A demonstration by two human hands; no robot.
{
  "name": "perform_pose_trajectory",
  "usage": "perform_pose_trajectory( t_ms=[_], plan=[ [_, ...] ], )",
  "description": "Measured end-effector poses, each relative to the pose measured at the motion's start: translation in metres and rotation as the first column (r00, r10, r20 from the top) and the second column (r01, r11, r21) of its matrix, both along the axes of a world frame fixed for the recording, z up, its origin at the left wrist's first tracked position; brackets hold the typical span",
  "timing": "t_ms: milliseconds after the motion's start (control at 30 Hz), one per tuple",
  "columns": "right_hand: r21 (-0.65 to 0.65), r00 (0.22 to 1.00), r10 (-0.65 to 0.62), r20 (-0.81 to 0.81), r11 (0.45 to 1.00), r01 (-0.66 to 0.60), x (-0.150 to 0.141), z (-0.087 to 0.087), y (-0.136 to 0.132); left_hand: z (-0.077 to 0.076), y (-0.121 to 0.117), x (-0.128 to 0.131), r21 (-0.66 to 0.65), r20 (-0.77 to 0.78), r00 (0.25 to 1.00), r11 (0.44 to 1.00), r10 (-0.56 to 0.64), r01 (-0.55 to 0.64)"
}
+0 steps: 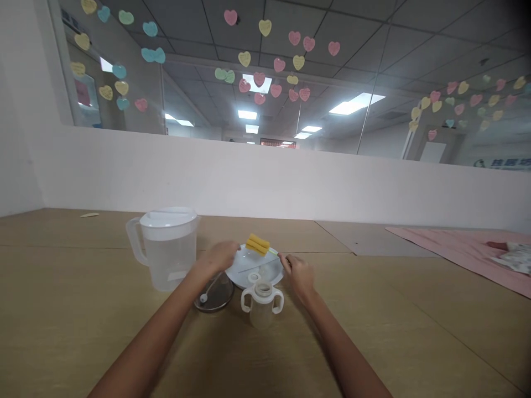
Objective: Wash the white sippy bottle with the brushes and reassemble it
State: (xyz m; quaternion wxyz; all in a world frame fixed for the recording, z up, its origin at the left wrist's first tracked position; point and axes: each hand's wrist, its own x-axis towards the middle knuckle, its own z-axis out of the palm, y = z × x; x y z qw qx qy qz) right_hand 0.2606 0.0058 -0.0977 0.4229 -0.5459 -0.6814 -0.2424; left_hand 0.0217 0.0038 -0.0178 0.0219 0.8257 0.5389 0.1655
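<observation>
My right hand (299,275) is closed on the thin pale handle of a bottle brush. The brush's yellow sponge head (258,245) is over a shallow white bowl (233,275), pointing left. At the bowl's left rim, my left hand (224,257) has its fingers closed on the edge. A clear baby bottle (261,309) with two white side handles stands upright and uncapped in front of the bowl. Touching or just behind its mouth is a small white ring-shaped part (254,277). Below my left wrist, a thin straw with a white end (203,298) rests on a round metal tray (215,307).
A lidded translucent pitcher (172,260) stands on the left, its handle facing left. Pink cloth (456,251) covers the table's far right, with a patterned fabric item (516,258) on it. A white wall (249,177) with a window above borders the table's back.
</observation>
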Motion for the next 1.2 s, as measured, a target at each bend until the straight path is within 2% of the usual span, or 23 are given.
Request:
perform_pose_trajectory(
  t_ms=[133,200,333,467,600,700,867,933,1067,1200],
  plan=[
    [0.01,0.998,-0.004,-0.057,1.0,0.004,0.002,0.001,-0.001,-0.016,-0.001,0.03,-0.059,0.015,0.973,0.971,-0.23,0.23],
    [0.015,0.998,0.008,-0.056,1.0,-0.007,0.002,0.001,-0.001,-0.027,0.001,0.04,-0.075,0.032,0.958,0.955,-0.285,0.286],
    [0.029,0.998,0.029,-0.05,0.999,-0.028,0.0,0.001,-0.002,-0.039,0.006,0.052,-0.072,0.064,0.963,0.962,-0.26,0.265],
    [0.028,0.998,0.02,-0.063,0.999,-0.018,-0.001,0.002,-0.004,-0.043,0.014,0.061,-0.047,0.125,0.973,0.978,-0.195,0.202],
    [0.004,0.998,0.017,-0.064,1.0,-0.017,0.001,0.003,-0.004,-0.044,0.018,0.062,-0.056,0.229,0.956,0.978,-0.183,0.2],
    [0.013,0.994,-0.005,-0.114,1.0,0.007,0.002,0.004,-0.005,-0.034,0.018,0.054,-0.054,0.338,0.924,0.977,-0.178,0.208],
    [0.074,0.976,0.007,-0.218,0.997,0.009,-0.001,0.005,-0.009,-0.003,0.015,0.03,-0.037,0.496,0.848,0.971,-0.187,0.235],
    [0.105,0.98,0.044,-0.192,0.994,-0.025,-0.002,0.004,-0.01,0.01,0.011,0.02,-0.041,0.596,0.781,0.964,-0.189,0.264],
    [0.129,0.991,0.046,-0.123,0.991,-0.03,-0.003,-0.001,-0.007,0.031,-0.007,0.009,-0.076,0.796,0.58,0.922,-0.172,0.379],
    [0.118,0.997,-0.023,-0.072,0.993,0.032,0.002,-0.004,-0.002,0.043,-0.024,0.011,-0.084,0.813,0.549,0.895,-0.194,0.439]
  ],
)
